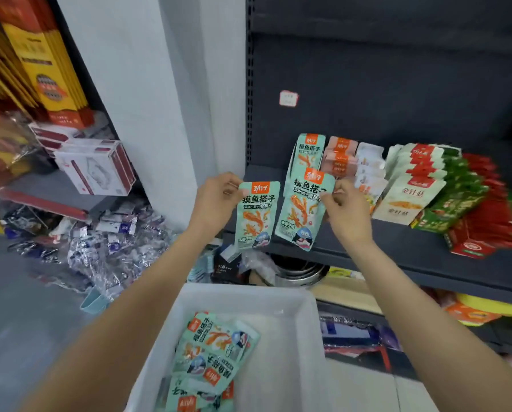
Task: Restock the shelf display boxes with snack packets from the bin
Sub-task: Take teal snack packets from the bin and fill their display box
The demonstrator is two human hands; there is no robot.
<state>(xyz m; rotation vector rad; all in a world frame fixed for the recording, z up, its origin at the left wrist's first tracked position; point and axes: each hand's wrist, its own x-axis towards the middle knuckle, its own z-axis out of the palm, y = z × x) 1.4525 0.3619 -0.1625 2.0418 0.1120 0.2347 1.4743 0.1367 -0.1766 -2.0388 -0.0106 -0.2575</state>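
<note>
— Look, the left hand [216,200] is pinching one green snack packet [256,214] by its top corner. It hangs down loose.

— And the right hand [348,208]?

— It pinches a second green packet [303,208] by the side edge, just in front of the row of green packets [308,150] standing on the shelf [397,251].

— So what could go wrong?

— I think the packets are slippery. A pinch on just one corner is a weak hold, so one could slide out and fall past the shelf edge.

— Would it land in the bin?

— Maybe. The white bin [293,295] sits below both hands, with more green packets [216,343] lying inside. But the packet could miss it and drop on the floor.

— Anything else?

— Yes. Just to the right of the right hand stand pink packets [339,159] and white packets [367,171]. If the hand pushes too hard, I think those rows could tip over like dominoes. Also the packet could go in crooked and hide the picture.
</note>
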